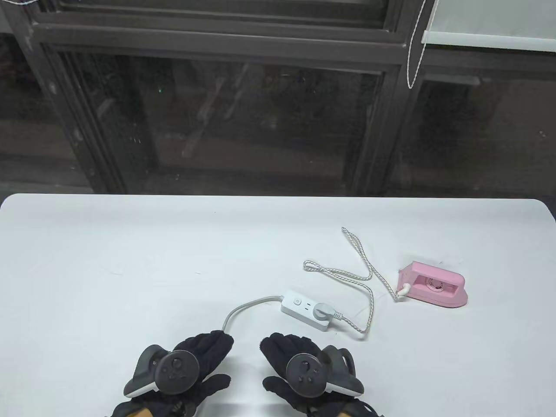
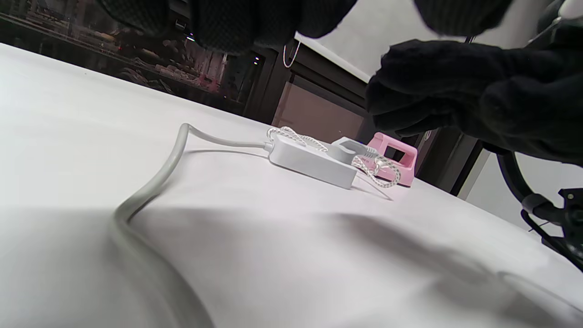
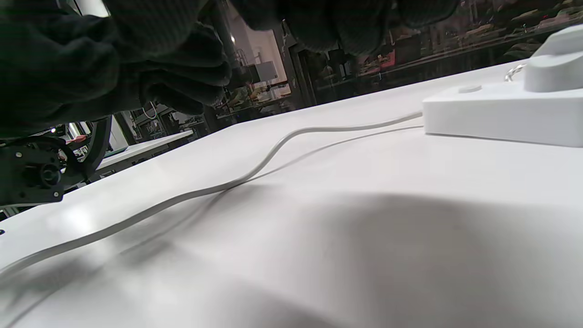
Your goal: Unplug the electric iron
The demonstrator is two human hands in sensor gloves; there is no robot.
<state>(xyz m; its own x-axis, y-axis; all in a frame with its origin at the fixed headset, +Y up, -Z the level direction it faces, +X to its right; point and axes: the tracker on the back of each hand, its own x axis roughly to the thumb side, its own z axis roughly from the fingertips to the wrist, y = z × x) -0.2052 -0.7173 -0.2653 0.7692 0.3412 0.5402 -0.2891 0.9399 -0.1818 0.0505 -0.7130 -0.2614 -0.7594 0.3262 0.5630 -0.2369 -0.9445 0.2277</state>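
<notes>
- Table (image 1: pixel 130 260): a white top on which all items are laid, with dark glazed framing seen behind its far edge.
- Left hand (image 1: pixel 178 369) and right hand (image 1: pixel 310 367): both are held low at the near edge, palms down, fingers spread loosely and nothing gripped. Neither is in contact with the strip or plug. The placement is judged to be a start posture, with the right hand the nearer to the plug.
- Iron (image 1: pixel 436 290): a small pink unit is set at the right of the table, well apart from both hands, its handle opening turned toward the camera.
- Power strip (image 1: pixel 304 309): it is laid just beyond the right hand, its grey supply cable (image 1: pixel 247 306) curved back toward the left hand's fingertips.
- Braided cord (image 1: pixel 362 271): slack loops are run from the iron's rear to the plug, so no tension is judged to act on the plug.
- Plug (image 1: pixel 322 312): it is seated in the strip's end socket; the task is not yet begun.
- Hidden: the supply cable's near end is covered by the left hand; wrists are cut off by the frame; the strip's switch state cannot be read; in the wrist views fingers are seen only as dark blurs at the top edge.
</notes>
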